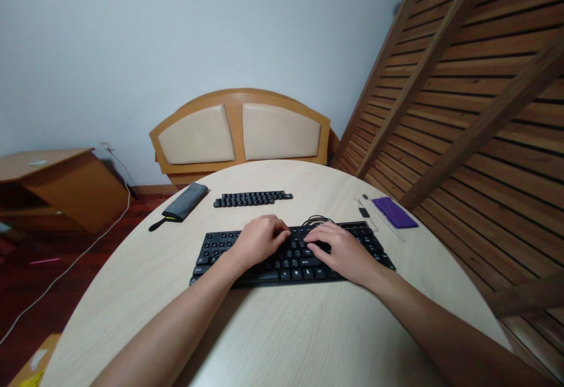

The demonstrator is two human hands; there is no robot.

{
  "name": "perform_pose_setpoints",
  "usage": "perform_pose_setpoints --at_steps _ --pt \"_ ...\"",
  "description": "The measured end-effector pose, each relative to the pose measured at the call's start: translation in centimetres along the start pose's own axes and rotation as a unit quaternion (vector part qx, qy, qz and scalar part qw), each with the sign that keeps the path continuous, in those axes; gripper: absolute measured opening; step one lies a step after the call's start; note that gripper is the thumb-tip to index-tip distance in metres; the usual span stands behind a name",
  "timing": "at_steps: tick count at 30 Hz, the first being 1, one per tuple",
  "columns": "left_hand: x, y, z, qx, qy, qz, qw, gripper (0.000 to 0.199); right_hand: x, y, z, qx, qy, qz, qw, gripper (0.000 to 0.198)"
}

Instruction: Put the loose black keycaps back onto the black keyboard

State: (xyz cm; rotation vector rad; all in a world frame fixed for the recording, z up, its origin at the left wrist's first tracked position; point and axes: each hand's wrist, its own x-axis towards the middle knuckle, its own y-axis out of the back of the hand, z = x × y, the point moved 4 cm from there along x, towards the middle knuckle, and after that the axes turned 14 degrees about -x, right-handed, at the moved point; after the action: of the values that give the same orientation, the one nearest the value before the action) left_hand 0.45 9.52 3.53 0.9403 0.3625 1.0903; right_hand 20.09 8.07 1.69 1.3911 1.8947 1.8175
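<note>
A black keyboard [304, 274] lies across the round table before me, with bare sockets among the keys on its left part. My left hand [263, 239] is over the keyboard's middle, fingers curled and thumb drawn in by the index finger; anything between the tips is hidden. Just right of it, my right hand [337, 247] rests on the keys, fingers bent and thumb apart from them. Beyond the keyboard, loose black keycaps [247, 199] stand in neat rows.
A grey pouch [185, 202] lies at the table's [282, 334] left. To the right are a purple cloth [394, 212], a thin wire tool [383, 218] and a black binder clip [363, 212]. A coiled cable [317, 220] sits behind the keyboard. Wooden slats [476, 99] lean on the right.
</note>
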Motion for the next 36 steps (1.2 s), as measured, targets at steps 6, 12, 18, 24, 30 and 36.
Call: perform_pose_setpoints --at_steps 6,12,18,24,30,36 --pt "2.8 2.2 -4.1 0.125 0.063 0.064 0.988 0.023 0.0 0.0 0.1 -0.003 -0.003 -0.003 1.000 0.013" --pt "5.2 2.4 -5.9 0.177 0.087 0.057 0.979 0.028 0.0 0.0 0.0 0.000 -0.002 -0.001 1.000 0.014" --pt "6.4 1.6 -6.4 0.192 0.099 0.040 0.976 0.029 0.0 0.1 -0.1 0.000 -0.003 0.005 1.000 0.014" --pt "6.8 1.0 -6.6 0.179 0.091 0.045 0.979 0.023 -0.1 0.0 0.0 -0.004 -0.004 -0.002 1.000 0.014" --pt "4.7 1.0 -4.4 0.132 0.052 0.059 0.988 0.015 0.0 0.0 0.0 -0.005 -0.001 -0.002 1.000 0.014" --pt "-0.4 0.1 -1.4 -0.054 0.027 0.092 0.994 0.018 -0.1 0.1 -0.2 -0.020 0.004 -0.003 1.000 0.014"
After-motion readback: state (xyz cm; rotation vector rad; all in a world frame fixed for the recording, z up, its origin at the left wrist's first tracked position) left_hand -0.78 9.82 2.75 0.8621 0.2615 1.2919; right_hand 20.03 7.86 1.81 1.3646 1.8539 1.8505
